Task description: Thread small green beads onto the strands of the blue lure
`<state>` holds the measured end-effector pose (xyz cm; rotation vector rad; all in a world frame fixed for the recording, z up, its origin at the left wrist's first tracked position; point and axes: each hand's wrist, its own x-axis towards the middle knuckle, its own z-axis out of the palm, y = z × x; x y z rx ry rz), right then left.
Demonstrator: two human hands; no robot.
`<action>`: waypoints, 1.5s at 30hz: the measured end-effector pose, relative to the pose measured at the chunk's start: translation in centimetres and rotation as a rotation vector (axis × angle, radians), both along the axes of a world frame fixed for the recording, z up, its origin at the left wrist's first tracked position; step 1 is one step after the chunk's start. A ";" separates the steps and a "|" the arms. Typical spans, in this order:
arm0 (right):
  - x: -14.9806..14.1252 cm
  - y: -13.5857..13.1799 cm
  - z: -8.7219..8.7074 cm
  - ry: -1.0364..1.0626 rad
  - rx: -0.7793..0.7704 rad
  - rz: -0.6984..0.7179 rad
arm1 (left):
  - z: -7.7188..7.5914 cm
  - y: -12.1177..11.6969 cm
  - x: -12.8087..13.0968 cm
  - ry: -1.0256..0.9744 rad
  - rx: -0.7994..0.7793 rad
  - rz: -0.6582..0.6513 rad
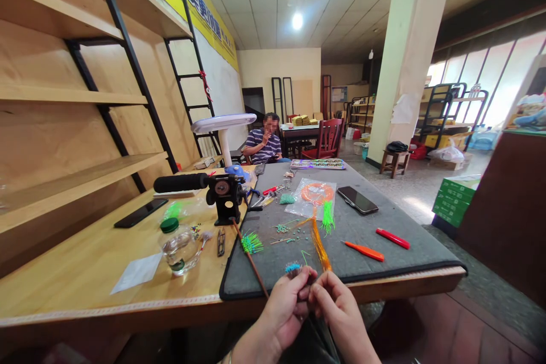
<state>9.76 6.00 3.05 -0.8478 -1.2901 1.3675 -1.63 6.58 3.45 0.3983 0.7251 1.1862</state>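
Observation:
My left hand (284,310) and my right hand (339,307) meet at the near edge of a grey felt mat (384,239), fingertips nearly touching. A thin brown rod (249,256) runs from a small black bench vise (226,199) down into my left hand, with a green bristle tuft (251,243) on it. A small blue tuft (293,267) stands just above my left fingers. A bundle of orange fibres (319,244) comes down to my right fingertips. What the fingers pinch is partly hidden.
On the mat lie a black smartphone (357,200), red tools (392,238), and a plastic bag of orange strands (311,196). Beads lie scattered nearby. A water-filled glass jar (179,250) stands on the wooden table (85,273). A seated person (264,139) is at the table's far end.

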 end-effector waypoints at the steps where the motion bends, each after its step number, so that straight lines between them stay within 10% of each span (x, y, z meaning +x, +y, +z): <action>1: 0.0 0.0 0.0 -0.001 0.000 0.002 | 0.0 0.0 0.0 0.000 0.002 0.000; 45: 0.0 0.3 -1.0 -0.016 0.017 0.003 | 0.1 -0.2 0.2 0.029 0.007 0.028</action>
